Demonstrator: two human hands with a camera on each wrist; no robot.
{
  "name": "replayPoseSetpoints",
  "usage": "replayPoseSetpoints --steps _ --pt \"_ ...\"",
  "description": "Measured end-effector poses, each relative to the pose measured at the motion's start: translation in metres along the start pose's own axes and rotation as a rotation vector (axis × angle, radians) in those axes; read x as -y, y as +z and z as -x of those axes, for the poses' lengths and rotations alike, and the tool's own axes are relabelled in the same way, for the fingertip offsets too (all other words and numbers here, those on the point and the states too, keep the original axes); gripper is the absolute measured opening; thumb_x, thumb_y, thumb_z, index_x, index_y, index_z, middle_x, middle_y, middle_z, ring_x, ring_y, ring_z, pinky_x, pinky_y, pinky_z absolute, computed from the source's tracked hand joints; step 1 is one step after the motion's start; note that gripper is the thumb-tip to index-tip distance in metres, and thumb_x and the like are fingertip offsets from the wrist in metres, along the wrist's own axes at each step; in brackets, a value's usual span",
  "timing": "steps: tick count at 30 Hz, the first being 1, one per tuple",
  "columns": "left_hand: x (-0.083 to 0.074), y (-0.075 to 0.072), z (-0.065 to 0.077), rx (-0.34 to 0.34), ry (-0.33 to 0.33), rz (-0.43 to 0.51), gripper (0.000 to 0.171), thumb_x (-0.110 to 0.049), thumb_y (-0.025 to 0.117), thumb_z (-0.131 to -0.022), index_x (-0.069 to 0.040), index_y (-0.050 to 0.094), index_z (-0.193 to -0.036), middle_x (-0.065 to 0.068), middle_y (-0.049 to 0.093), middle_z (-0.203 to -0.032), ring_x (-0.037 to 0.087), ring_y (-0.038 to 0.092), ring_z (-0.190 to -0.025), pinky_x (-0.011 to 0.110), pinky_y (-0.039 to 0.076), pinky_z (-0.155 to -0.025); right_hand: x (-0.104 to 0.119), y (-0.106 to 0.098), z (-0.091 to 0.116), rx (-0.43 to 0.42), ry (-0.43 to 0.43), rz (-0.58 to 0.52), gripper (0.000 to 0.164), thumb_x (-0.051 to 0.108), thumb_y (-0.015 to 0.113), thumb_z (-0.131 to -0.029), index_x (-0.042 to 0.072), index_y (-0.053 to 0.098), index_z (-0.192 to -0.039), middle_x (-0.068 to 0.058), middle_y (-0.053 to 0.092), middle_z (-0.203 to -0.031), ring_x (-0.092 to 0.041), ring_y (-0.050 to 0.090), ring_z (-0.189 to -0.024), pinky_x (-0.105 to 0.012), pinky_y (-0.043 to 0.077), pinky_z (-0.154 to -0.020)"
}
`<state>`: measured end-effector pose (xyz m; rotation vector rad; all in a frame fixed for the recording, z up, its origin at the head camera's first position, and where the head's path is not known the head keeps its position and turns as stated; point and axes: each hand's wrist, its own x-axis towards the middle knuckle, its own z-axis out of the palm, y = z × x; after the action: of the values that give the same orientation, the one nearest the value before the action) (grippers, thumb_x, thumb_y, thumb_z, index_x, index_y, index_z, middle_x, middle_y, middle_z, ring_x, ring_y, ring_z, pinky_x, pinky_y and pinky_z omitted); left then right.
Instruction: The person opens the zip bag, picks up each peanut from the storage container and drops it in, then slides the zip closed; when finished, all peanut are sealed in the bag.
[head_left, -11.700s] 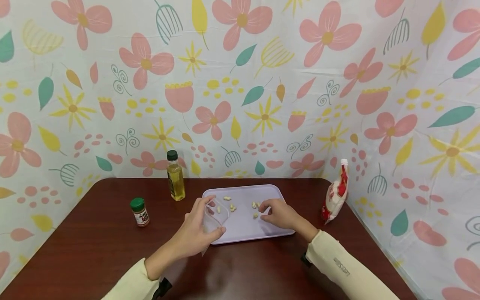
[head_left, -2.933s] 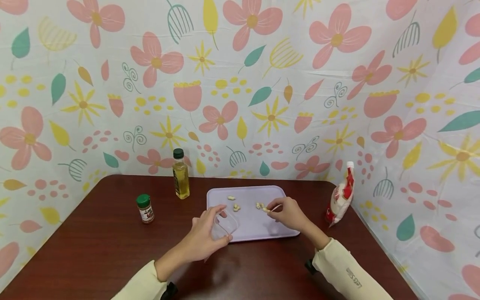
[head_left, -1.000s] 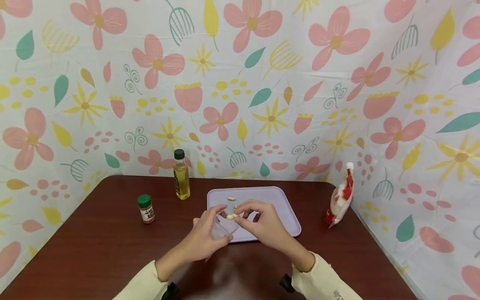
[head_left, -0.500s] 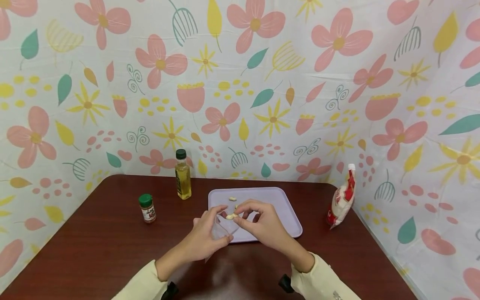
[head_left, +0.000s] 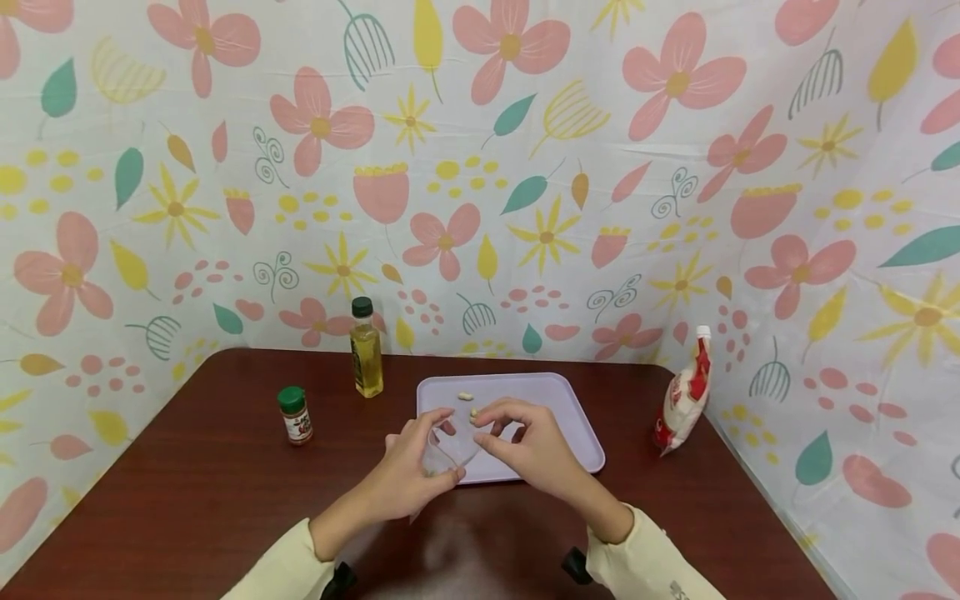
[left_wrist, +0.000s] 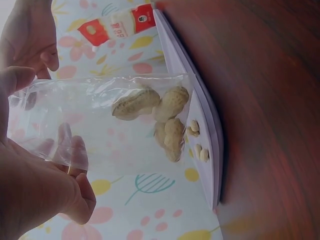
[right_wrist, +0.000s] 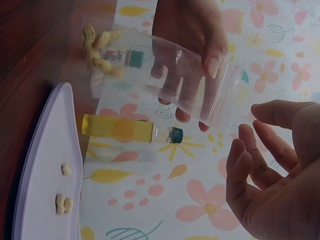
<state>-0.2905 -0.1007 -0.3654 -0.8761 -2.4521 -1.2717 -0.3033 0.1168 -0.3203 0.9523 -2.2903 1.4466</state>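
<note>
My left hand (head_left: 405, 475) holds a clear zip bag (left_wrist: 95, 120) by its open top, thumb on one side and fingers on the other. At the bag's bottom lie several unshelled peanuts (left_wrist: 137, 103), also plain in the right wrist view. My right hand (head_left: 532, 446) hovers just by the bag's mouth, its thumb and fingertips apart with nothing between them. Behind the hands is a pale lilac tray (head_left: 555, 387) with a few loose peanuts (head_left: 465, 397) on it; the right hand covers part of the tray in the head view.
A bottle of yellow oil (head_left: 367, 358) with a dark green cap stands left of the tray. Nearer on the left is a small green-lidded spice jar (head_left: 296, 417). A red and white pouch (head_left: 684, 400) stands at the right edge of the brown table (head_left: 187, 500).
My right hand has taken a peanut from the tray's right part, carried it left to the bag's mouth and let it go. My left hand keeps holding the bag.
</note>
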Motion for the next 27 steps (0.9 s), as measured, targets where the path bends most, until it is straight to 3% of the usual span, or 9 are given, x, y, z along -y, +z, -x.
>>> replayPoseSetpoints --steps 9,17,27 --pt "-0.001 -0.003 0.001 0.0 -0.009 0.01 0.07 -0.027 0.076 -0.085 -0.011 0.04 -0.143 0.003 0.057 -0.119 0.018 0.049 -0.102 0.043 0.023 -0.081 -0.016 -0.008 -0.003 -0.034 0.055 0.043 0.013 0.009 0.078 -0.085 0.017 0.075 -0.094 -0.001 0.073 -0.098 -0.014 0.063 -0.076 -0.027 0.048 -0.055" --pt "-0.001 -0.003 -0.001 0.001 -0.013 0.001 0.071 -0.024 0.077 -0.084 -0.01 0.04 -0.143 0.0 0.055 -0.12 0.02 0.049 -0.102 0.044 0.023 -0.082 -0.032 -0.009 -0.006 -0.029 0.071 0.045 0.011 0.008 0.077 -0.085 0.013 0.075 -0.094 -0.006 0.073 -0.095 -0.018 0.065 -0.075 -0.028 0.048 -0.055" --pt "0.0 -0.006 -0.001 -0.032 -0.008 -0.044 0.071 -0.024 0.078 -0.083 -0.011 0.041 -0.142 -0.004 0.055 -0.117 0.022 0.05 -0.103 0.044 0.024 -0.08 -0.057 -0.013 -0.014 -0.028 0.21 0.035 0.007 0.009 0.077 -0.085 0.009 0.076 -0.093 -0.007 0.074 -0.089 -0.026 0.065 -0.07 -0.027 0.044 -0.052"
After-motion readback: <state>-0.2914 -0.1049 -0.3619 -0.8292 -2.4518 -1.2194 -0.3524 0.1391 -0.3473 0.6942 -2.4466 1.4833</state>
